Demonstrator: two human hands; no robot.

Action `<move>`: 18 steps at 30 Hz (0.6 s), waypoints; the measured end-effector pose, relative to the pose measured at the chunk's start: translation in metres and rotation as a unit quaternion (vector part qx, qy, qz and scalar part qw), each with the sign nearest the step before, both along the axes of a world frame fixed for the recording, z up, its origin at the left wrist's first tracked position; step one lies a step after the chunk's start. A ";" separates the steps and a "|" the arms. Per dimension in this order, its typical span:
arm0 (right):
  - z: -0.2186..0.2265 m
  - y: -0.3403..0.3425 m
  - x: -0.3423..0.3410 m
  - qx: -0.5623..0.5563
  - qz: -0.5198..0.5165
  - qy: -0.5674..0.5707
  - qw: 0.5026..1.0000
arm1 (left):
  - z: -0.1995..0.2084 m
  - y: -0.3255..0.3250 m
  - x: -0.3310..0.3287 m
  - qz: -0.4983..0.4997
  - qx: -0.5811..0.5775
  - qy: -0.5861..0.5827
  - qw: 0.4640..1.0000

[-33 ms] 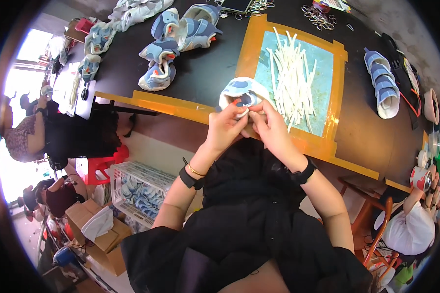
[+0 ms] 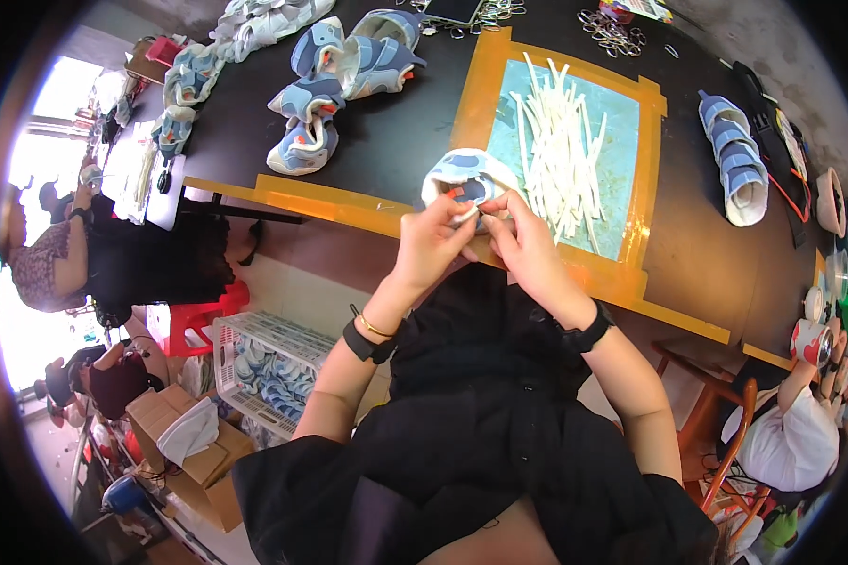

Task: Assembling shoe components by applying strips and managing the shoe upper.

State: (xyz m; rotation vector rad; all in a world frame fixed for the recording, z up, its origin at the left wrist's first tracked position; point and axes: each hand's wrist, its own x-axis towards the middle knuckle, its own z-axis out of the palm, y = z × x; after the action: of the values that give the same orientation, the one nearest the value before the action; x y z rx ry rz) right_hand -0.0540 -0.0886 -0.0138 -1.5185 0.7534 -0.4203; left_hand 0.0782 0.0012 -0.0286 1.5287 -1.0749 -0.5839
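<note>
At the table's front edge sits a blue and white shoe upper (image 2: 462,169) with a small orange tab, its opening turned toward me. My left hand (image 2: 427,247) pinches the near rim of it between thumb and fingertips. Close beside, my right hand (image 2: 523,247) is closed on the same rim, thumb against fingers. Whether a small piece is also caught between the fingertips is hidden. Right of the upper, a pile of white strips (image 2: 563,155) lies on a blue-green mat (image 2: 622,122) bordered with amber tape.
More shoe uppers (image 2: 311,99) stand at the table's back left, and a nested stack of uppers (image 2: 733,160) lies at the right. Metal rings (image 2: 612,36) lie at the back. A white crate (image 2: 269,363) of blue pieces is below left. Other people sit on both sides.
My fingertips have shifted slightly at the upper's rim, and the left fingers have drawn back a little. The upper stays in place.
</note>
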 end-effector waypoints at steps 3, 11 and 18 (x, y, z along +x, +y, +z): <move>0.027 -0.008 -0.037 -0.099 0.092 0.048 0.990 | 0.008 0.000 0.000 0.056 0.043 0.095 0.993; 0.068 -0.016 -0.099 0.082 -0.142 -0.184 0.969 | 0.071 -0.009 -0.046 -0.044 -0.202 -0.224 0.953; 0.070 -0.012 -0.115 0.300 -0.103 -0.229 0.920 | 0.082 -0.008 -0.084 -0.081 -0.159 -0.196 0.964</move>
State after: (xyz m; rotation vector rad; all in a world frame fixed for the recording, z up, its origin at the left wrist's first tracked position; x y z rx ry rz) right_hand -0.1687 -0.1007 0.0559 -0.7257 0.5918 -0.6092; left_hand -0.0057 -0.0067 0.0529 1.3061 -1.5282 -0.2025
